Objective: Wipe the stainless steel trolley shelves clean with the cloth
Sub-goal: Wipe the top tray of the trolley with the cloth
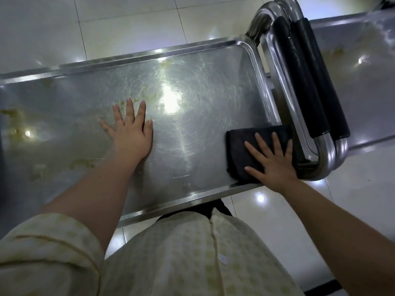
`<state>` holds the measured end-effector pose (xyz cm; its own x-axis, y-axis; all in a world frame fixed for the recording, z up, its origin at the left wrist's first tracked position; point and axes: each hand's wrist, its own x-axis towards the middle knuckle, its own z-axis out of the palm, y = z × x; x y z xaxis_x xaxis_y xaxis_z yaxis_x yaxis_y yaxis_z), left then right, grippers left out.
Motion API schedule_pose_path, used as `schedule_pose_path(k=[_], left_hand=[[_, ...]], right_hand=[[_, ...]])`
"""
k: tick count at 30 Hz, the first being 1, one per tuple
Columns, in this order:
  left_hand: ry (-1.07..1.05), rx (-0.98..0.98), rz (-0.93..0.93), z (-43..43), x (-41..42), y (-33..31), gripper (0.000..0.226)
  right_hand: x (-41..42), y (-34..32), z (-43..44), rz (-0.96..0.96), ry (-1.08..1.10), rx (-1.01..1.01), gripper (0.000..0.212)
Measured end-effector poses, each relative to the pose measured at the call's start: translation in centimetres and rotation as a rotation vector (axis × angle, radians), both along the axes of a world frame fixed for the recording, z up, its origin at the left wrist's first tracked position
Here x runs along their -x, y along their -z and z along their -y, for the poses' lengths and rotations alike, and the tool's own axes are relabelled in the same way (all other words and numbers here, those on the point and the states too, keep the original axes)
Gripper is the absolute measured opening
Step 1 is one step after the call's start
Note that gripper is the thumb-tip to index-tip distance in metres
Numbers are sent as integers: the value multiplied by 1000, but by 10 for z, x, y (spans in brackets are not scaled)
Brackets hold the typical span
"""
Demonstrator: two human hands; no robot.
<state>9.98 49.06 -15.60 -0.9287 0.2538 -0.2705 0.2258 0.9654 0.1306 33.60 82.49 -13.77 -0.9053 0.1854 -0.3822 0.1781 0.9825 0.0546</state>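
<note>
The stainless steel trolley's top shelf (192, 129) fills the middle of the view, scratched and shiny, with yellowish smears (81, 163) on its left half and near the far rim. My left hand (130, 131) lies flat on the shelf's middle, fingers spread. A folded dark grey cloth (241, 146) sits in the near right corner of the shelf. My right hand (273, 163) presses flat on the cloth with straight, spread fingers.
The trolley's tubular handle with black grips (310, 82) rises just right of the cloth. A second steel trolley shelf (363, 92), also stained, stands beyond it on the right. Glossy white floor tiles (128, 24) surround both.
</note>
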Motion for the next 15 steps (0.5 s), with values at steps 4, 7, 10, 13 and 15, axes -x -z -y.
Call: schedule_pose_path(k=[4,7,10,13,15], left_hand=[[-13,8,7,1,0,-1,57],[-15,3,22,2,1,-3,56],[-13,-17,16,5,2,-3,54],[-24,-51,26,8,4,-2,53],[-45,-62,30,8,4,-2,53]], right_hand=[[7,-1,31,18,-7,33,72],[21,0,93,-23,-245,134,72],[49,3,143,-67,-407,202,70],[96,4,154,-69,-280,181,70],[133,6,147,-49,-192,137,72]])
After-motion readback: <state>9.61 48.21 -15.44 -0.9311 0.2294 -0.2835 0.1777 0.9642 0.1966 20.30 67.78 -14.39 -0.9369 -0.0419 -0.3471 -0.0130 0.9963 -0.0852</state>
